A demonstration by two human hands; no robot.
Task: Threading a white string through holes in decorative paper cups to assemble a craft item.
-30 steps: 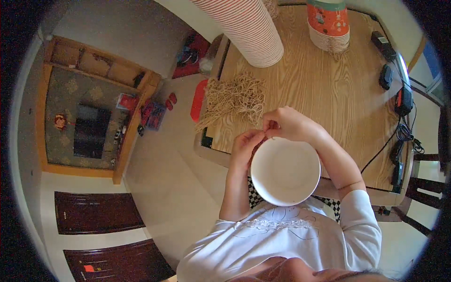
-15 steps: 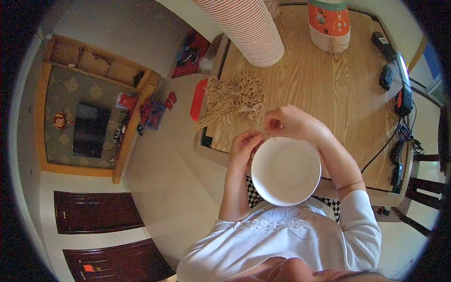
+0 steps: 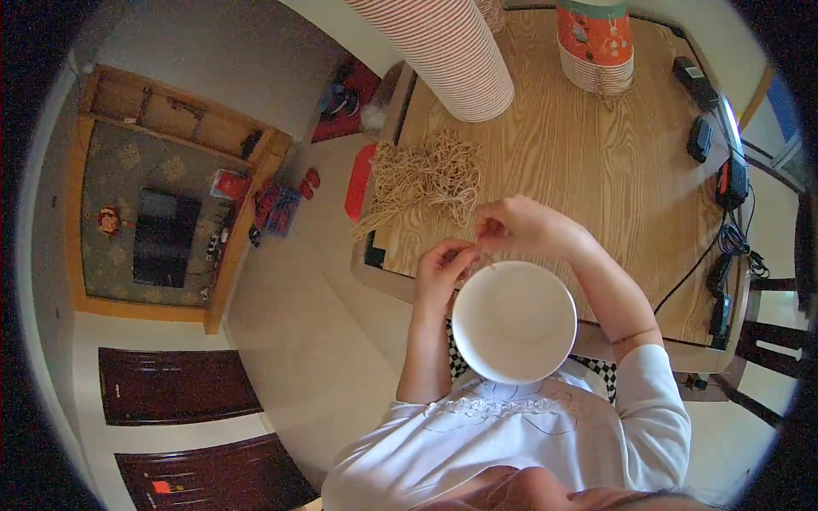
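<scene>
A white paper bucket [image 3: 515,324] rests against my body at the table's near edge, its open mouth facing up. At the far left of its rim, a short bit of thin tan string [image 3: 488,259] shows. My left hand [image 3: 441,271] is closed in a pinch on the string beside the rim. Just beyond the rim, my right hand [image 3: 528,226] is closed too, fingertips pinched close to the left ones; the string between them is too fine to follow clearly. A tangled heap of tan string [image 3: 426,179] lies on the table past my left hand.
A tall stack of white paper buckets [image 3: 452,64] lies toward the far left of the wooden table [image 3: 579,162]. Orange-printed buckets [image 3: 595,43] stand at the far side. Black adapters [image 3: 733,183] and cables [image 3: 734,243] line the right edge. A red stool [image 3: 360,180] is left of the table.
The bucket has shifted a little toward my body, and its rim has drawn away from my right hand. My right hand has moved slightly left and away from me. My left hand stays nearly in place.
</scene>
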